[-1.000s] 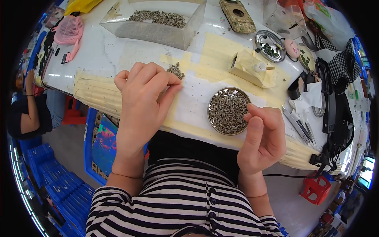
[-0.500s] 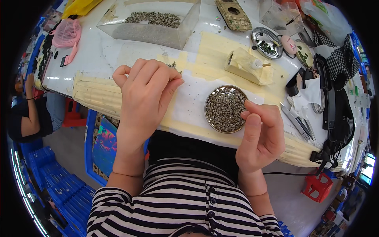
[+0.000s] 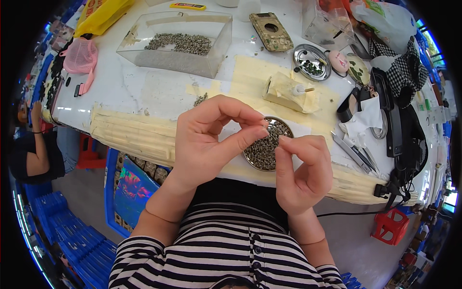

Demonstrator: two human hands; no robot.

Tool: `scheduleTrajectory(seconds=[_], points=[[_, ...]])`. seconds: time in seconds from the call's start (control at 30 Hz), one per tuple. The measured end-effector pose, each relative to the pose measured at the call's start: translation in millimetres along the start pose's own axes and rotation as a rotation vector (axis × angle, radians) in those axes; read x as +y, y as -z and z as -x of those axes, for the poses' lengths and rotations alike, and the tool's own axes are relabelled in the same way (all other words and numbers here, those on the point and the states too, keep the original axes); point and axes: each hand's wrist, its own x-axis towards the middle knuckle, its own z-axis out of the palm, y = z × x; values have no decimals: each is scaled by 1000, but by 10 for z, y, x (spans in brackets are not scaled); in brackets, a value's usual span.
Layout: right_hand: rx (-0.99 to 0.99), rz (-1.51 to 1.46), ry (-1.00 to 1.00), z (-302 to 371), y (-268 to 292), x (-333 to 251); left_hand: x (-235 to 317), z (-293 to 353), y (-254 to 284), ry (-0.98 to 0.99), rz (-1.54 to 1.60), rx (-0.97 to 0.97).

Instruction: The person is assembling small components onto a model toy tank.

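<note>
Round metal dish (image 3: 267, 144) of small dark parts near worktop (image 3: 159, 96) front edge, half hidden behind both hands. Round, so no long axis to call; open side up.

Left hand (image 3: 207, 139) raised over dish's 9 o'clock side, thumb and forefinger tips pressed together in a pinch at roughly 2 o'clock from the palm, other fingers curled loosely above. Anything pinched too small to make out.

Right hand (image 3: 303, 168) at dish's 4 o'clock, fingers curled in, forefinger and thumb tips closed together pointing toward 11 o'clock, just beside left fingertips. Contents of that pinch: cannot tell.

Around: clear plastic box (image 3: 178, 43) with more of the same parts at 11 o'clock from dish, well apart. Second small metal dish (image 3: 312, 61) at 1 o'clock. Taped block (image 3: 288, 91) just beyond dish at 12 o'clock. Tweezers (image 3: 353, 151) at 3 o'clock. Pink mesh thing (image 3: 79, 55) far out at 10 o'clock.
</note>
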Motion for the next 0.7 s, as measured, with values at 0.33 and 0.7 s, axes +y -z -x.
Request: scheduleTrajectory(seconds=[0.33,0.7], points=[[-12,88,61,-9,-28,3,-41,23,-28,47,107,-54],[-20,52,10,-9,-21,-3,-44,39,-27,28,85,-94]])
